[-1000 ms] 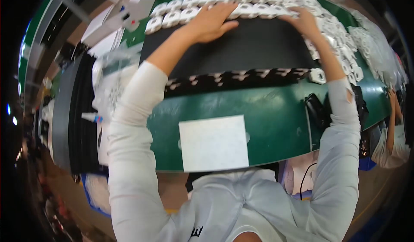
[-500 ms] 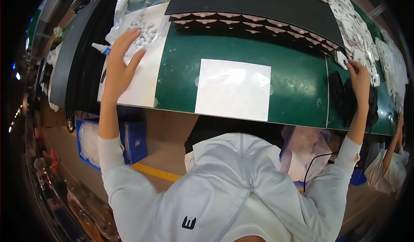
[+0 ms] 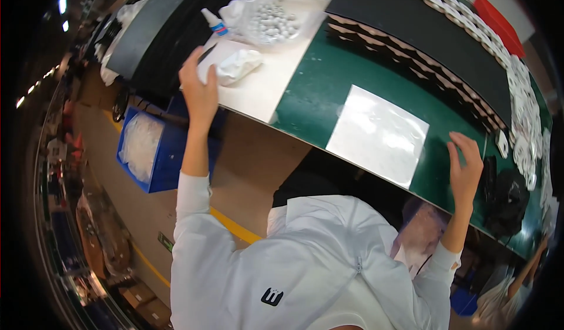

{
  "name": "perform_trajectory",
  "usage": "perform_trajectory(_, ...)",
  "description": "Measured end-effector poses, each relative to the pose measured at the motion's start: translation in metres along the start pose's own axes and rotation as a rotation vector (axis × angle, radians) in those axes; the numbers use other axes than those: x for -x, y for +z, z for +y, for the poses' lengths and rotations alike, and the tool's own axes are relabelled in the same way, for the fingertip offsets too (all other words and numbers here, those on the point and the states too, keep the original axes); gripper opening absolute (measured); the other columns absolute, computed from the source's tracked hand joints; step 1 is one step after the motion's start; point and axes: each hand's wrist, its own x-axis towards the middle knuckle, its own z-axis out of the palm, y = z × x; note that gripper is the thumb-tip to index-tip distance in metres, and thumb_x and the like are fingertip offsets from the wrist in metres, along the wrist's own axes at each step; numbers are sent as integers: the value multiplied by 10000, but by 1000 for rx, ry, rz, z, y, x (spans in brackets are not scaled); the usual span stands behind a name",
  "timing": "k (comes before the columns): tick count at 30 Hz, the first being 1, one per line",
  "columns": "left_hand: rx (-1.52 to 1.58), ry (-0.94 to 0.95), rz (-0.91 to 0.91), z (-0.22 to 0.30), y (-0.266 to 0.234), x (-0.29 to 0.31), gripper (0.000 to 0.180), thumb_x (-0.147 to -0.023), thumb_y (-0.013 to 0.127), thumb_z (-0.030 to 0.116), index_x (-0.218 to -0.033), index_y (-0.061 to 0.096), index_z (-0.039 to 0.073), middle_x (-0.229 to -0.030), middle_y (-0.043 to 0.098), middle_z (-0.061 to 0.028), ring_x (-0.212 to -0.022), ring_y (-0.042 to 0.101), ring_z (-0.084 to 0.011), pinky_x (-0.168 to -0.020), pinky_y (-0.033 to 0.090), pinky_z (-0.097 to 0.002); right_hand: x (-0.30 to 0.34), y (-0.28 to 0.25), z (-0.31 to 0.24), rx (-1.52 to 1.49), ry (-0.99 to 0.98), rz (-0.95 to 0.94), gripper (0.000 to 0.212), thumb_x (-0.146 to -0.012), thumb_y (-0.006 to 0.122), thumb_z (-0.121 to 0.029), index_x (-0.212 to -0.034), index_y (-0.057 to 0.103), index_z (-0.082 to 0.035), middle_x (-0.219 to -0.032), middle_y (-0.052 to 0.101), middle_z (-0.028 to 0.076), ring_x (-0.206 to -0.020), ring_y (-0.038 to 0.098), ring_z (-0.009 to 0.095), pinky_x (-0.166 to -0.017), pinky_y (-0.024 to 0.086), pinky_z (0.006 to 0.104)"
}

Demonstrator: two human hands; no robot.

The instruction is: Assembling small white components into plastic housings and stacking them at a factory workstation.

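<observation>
On our bench (image 3: 310,77) we have a sheet (image 3: 379,136) before the stacked panels (image 3: 411,27); to its left, a bag (image 3: 308,12) holding beads (image 3: 273,23) lies on a board (image 3: 275,86), with a bottle (image 3: 215,23) left of the bag.

Your green bench (image 3: 310,74): white sheet (image 3: 379,136) at near edge, black panels (image 3: 420,39) beyond, white board (image 3: 271,98) left, white parts (image 3: 524,104) right.

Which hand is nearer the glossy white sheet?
Right. The right hand is just right of the glossy white sheet, apart from it; the left hand is far to its left, beside the crumpled white bundle.
</observation>
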Motion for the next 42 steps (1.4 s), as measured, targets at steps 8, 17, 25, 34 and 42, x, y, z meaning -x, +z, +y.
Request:
perform_trajectory(8, -121, -80, -42, 10, 2, -2, 130, -757, 650, 157, -774, 621, 31, -779, 608, -87, -888, 532, -261, -795, 391, -354, 5, 3, -22, -107, 58, 95, 141, -787, 588, 24, -922, 623, -1, -917, 626, 109, -866, 588, 217, -778, 440, 276)
perform_trajectory(17, 617, -295, -224, 126, -38, 30, 79, -819, 604, 66, -822, 583, -10, -649, 580, -17, -577, 476, -33, -519, 371, -176, -21, 41, -116, -584, -256, 23, 241, -699, 648, 41, -936, 620, 8, -947, 614, 123, -860, 567, 239, -786, 427, 290)
perform_trajectory(25, 1043, -435, -391, 182, -23, 72, 84, -876, 535, 79, -893, 511, 0, -659, 596, -15, -594, 488, -10, -512, 346, -158, -4, 78, -147, -654, -126, -46, 244, -633, 726, -18, -846, 608, 0, -884, 598, 101, -805, 545, 230, -714, 432, 292)
perform_trajectory(34, 1160, -583, -663, 217, -6, 117, 90, -884, 508, 81, -824, 507, 15, -626, 502, 13, -535, 398, -20, -482, 326, -190, 25, 66, -108, -1640, 280, -37, 106, -799, 567, -101, -742, 501, -41, -1134, 508, 175, -1093, 450, 248, -958, 319, 374)
perform_trajectory(42, 1095, -110, -830, 226, 12, 127, 113, -851, 521, 44, -901, 615, 8, -630, 583, -50, -563, 564, -121, -516, 415, -219, -27, 29, -42, -282, -8, -6, 150, -661, 718, -6, -743, 596, 23, -787, 599, 56, -629, 548, 132, -533, 405, 228)
